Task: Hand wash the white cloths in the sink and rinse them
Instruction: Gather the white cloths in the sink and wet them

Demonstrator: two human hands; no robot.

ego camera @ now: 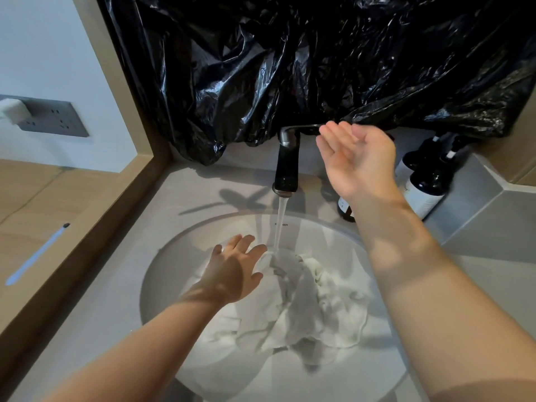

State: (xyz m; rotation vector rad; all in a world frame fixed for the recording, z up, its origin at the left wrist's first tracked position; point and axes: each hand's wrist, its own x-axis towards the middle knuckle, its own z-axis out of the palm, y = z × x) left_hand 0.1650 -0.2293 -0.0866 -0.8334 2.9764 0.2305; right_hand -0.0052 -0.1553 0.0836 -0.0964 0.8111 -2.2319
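The white cloths (316, 303) lie crumpled and wet in the round sink (158, 274), which is set into the grey desk (95, 309). The left hand (235, 271) hovers flat over them, fingers spread and relaxed, holding nothing, just beside the water (280, 224) running from the dark faucet (287, 166). Farther back, the right hand (356, 161) is open with straight fingers at the faucet's lever (304, 127); I cannot tell whether it touches. Dark bottles (426, 187) stand behind, under crinkled black plastic (290, 68).

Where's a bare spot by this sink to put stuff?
The grey counter is bare left of the round white basin, up to the wooden ledge, and behind it left of the black faucet. Crowded: dark labelled bottles back right, white cloths in the basin.
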